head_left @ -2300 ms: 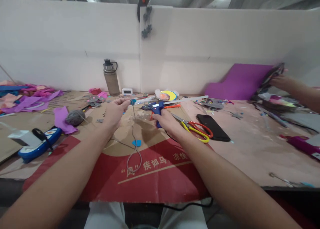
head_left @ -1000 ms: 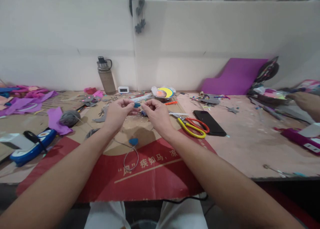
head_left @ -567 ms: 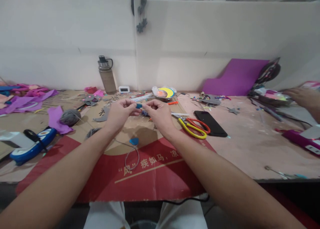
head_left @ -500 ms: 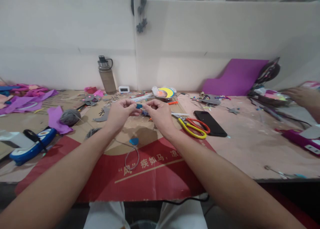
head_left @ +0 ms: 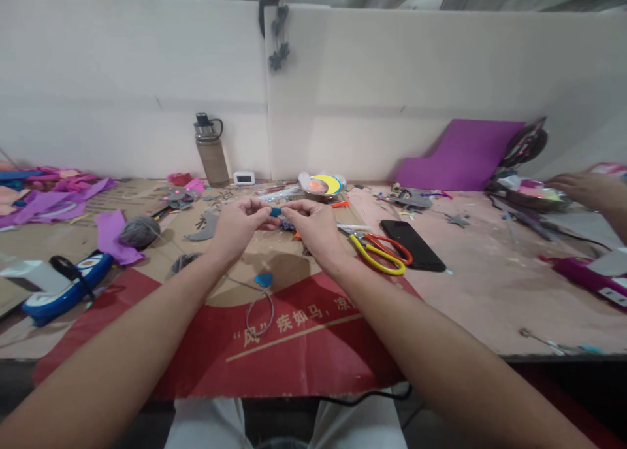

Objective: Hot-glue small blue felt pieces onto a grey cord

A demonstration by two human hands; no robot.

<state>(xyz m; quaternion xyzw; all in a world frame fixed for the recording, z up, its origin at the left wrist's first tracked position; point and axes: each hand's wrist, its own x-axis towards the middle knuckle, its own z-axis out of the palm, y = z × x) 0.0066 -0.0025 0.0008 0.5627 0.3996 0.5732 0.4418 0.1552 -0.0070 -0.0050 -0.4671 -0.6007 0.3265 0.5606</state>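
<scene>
Between my left hand (head_left: 243, 221) and my right hand (head_left: 313, 230) is a small blue piece of felt (head_left: 275, 212). Thumb and fingers of both hands pinch it from either side, above the cardboard, and they hide part of it. Below my hands a second blue felt piece (head_left: 263, 279) lies on the red-printed cardboard (head_left: 313, 364), beside a loop of grey yarn (head_left: 248, 313). To the left is a grey ball of yarn (head_left: 140, 232). Scissors with red and yellow handles (head_left: 377, 259) lie just right of my right hand.
A black phone (head_left: 414, 245) lies beyond the scissors. At the back stand a bottle (head_left: 212, 158), a small white clock (head_left: 243, 178) and a bowl (head_left: 321, 193). A blue power strip (head_left: 68, 292) is at left. Another person's hand (head_left: 580, 189) is at far right.
The view has tilted up slightly, so everything sits a little lower in the picture. Both hands keep their pinch on the blue felt piece, with hardly any movement.
</scene>
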